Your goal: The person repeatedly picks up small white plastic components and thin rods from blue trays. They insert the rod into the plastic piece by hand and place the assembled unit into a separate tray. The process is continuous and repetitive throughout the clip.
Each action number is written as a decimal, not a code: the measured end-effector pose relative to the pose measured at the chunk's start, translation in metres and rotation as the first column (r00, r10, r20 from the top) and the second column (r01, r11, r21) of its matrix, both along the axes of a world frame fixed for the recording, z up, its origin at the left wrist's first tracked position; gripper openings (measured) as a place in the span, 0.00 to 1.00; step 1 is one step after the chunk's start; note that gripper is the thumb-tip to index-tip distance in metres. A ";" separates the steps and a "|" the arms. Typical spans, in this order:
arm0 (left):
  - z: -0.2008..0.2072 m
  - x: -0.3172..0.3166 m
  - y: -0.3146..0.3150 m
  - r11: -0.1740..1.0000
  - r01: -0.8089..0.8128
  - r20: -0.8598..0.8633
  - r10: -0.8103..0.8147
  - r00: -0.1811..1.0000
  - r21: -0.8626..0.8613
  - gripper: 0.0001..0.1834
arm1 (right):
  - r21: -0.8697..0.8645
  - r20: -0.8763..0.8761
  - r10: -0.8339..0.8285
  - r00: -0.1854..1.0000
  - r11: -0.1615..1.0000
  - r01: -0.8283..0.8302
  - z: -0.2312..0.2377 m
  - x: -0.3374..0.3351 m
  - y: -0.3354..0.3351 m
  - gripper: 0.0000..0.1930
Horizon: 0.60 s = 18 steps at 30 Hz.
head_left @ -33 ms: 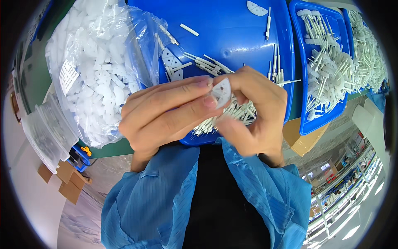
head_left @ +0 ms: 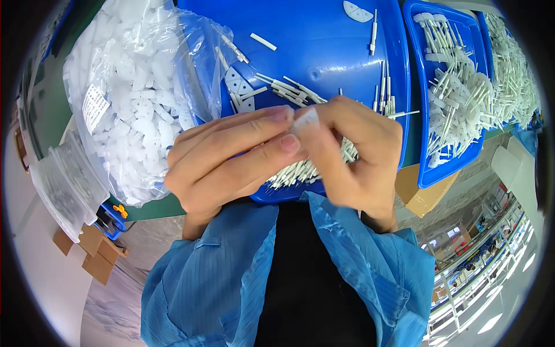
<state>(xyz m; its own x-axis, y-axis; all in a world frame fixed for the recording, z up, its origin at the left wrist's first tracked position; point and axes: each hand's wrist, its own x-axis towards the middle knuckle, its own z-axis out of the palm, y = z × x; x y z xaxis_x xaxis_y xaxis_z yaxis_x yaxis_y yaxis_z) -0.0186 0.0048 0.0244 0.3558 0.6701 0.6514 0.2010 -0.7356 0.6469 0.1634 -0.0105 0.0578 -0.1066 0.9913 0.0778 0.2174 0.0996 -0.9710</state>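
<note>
Above the near part of a large blue tray (head_left: 347, 52), my two hands meet at a small white fan-shaped plastic piece (head_left: 307, 119) with holes. My left hand (head_left: 231, 150) pinches its left edge between fingertips and thumb. The index finger and thumb of my right hand (head_left: 361, 153) close on its right side; the thumb is slightly blurred and covers the lower part. Whether a rod sits in the piece is hidden by the fingers. Beneath the hands lies a heap of thin white rods (head_left: 295, 175) with metal pins. More rods (head_left: 289, 89) and a few white plastic pieces (head_left: 237, 84) lie beyond.
On the left stands a clear plastic bag (head_left: 136, 110) full of white pieces, beside stacked clear containers (head_left: 69, 179). A smaller blue tray (head_left: 425, 173) on the right holds assembled pieces with rods. Orange-handled scissors (head_left: 120, 210) lie lower left; a cardboard box (head_left: 428, 191) is lower right.
My right thumb has moved up onto the white plastic piece and now hides much of it. The piece has tilted. My left hand has barely shifted.
</note>
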 end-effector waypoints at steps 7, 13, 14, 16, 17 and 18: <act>0.000 0.000 -0.008 0.872 -0.166 0.276 0.318 0.907 -0.461 0.11 | -0.144 0.322 -0.113 0.940 0.975 0.167 0.007 0.010 0.015 0.09; -0.004 0.004 -0.005 0.703 -0.020 0.418 0.446 0.792 -0.711 0.12 | 0.140 0.800 -0.059 0.596 0.986 -0.090 -0.023 0.009 -0.001 0.08; -0.005 0.003 -0.005 0.701 -0.012 0.410 0.432 0.803 -0.713 0.12 | 0.128 0.840 -0.049 0.541 0.986 -0.110 -0.027 0.008 -0.002 0.07; -0.006 0.002 -0.003 0.698 0.005 0.397 0.401 0.826 -0.716 0.12 | 0.070 0.814 -0.005 0.581 0.993 -0.090 -0.024 0.008 -0.001 0.07; -0.007 0.003 -0.003 0.699 0.026 0.406 0.385 0.829 -0.715 0.12 | 0.043 0.800 0.014 0.600 0.996 -0.080 -0.021 0.008 0.000 0.08; -0.008 0.004 -0.002 0.699 0.047 0.415 0.368 0.832 -0.714 0.12 | 0.023 0.745 0.015 0.667 0.999 -0.048 -0.017 0.010 0.001 0.08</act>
<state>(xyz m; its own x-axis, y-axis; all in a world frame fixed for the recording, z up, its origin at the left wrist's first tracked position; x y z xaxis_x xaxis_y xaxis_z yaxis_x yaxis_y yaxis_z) -0.0143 0.0031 0.0169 -0.0323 0.9988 0.0366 -0.2251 -0.0430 0.9734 0.1731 -0.0097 0.0407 -0.1765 0.9843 -0.0044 0.8622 0.1525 -0.4830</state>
